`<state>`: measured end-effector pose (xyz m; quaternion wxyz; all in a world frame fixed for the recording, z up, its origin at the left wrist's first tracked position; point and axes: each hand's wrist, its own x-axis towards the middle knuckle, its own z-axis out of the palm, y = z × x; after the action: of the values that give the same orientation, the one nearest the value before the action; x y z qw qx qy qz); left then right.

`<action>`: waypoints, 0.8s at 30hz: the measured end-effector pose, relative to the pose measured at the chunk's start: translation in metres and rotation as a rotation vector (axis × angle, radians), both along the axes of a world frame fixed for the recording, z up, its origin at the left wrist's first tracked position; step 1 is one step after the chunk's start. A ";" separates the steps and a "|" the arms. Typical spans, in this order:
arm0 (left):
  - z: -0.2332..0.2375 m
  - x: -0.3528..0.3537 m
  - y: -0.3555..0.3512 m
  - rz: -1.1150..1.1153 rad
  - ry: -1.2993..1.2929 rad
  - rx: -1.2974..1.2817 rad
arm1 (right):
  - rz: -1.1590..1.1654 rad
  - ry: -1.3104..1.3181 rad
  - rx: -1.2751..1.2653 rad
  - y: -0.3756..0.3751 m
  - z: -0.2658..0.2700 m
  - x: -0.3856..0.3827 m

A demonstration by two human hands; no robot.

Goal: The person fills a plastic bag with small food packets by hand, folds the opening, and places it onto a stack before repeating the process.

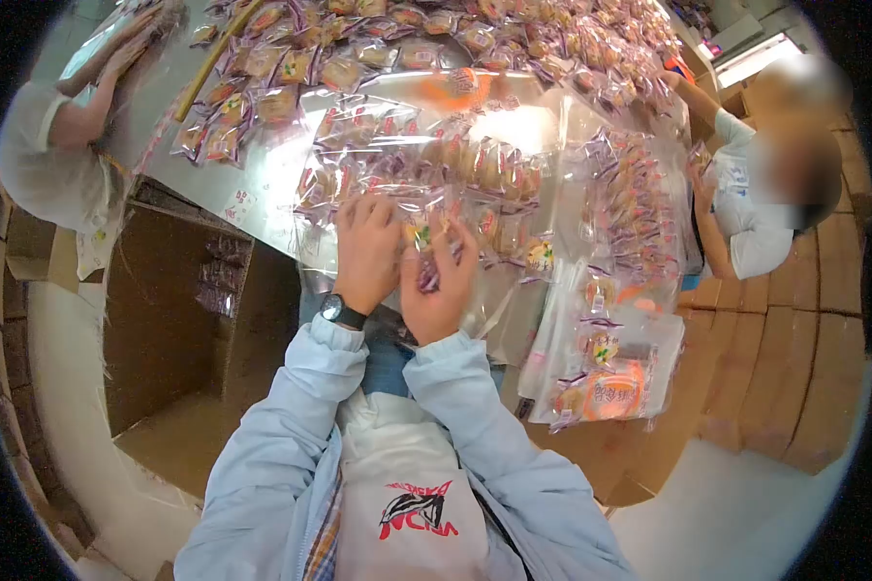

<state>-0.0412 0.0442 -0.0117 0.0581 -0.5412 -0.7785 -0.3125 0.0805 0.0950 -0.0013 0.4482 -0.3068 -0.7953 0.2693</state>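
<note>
A large clear plastic bag lies on the table in front of me, with rows of small wrapped pastries in it. My left hand has its fingers bent over the near edge of the bag, a black watch on its wrist. Close beside it, my right hand is closed around a wrapped pastry with a yellow and green label and purple ends. The fingertips of both hands are partly hidden by glare and film.
A heap of wrapped pastries covers the table's far side. Another filled bag and stacked flat bags lie right. Below left stands an open cardboard box. Co-workers stand left and right; cartons line the right.
</note>
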 end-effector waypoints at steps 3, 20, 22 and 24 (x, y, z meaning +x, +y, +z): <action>0.000 0.009 0.007 0.043 0.057 0.075 | -0.039 -0.011 0.055 0.005 0.002 0.012; -0.013 0.017 0.023 0.156 -0.014 0.217 | 0.084 0.157 -0.571 0.040 -0.004 0.016; -0.006 0.015 0.023 0.173 0.024 0.243 | 0.002 -0.146 -0.051 0.042 -0.001 0.018; -0.006 0.012 0.022 0.193 0.028 0.257 | -0.081 -0.292 0.121 0.046 -0.003 0.019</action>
<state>-0.0295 0.0662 -0.0177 0.1675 -0.4564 -0.7796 -0.3948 0.0995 0.1406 -0.0045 0.3560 -0.3469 -0.8537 0.1552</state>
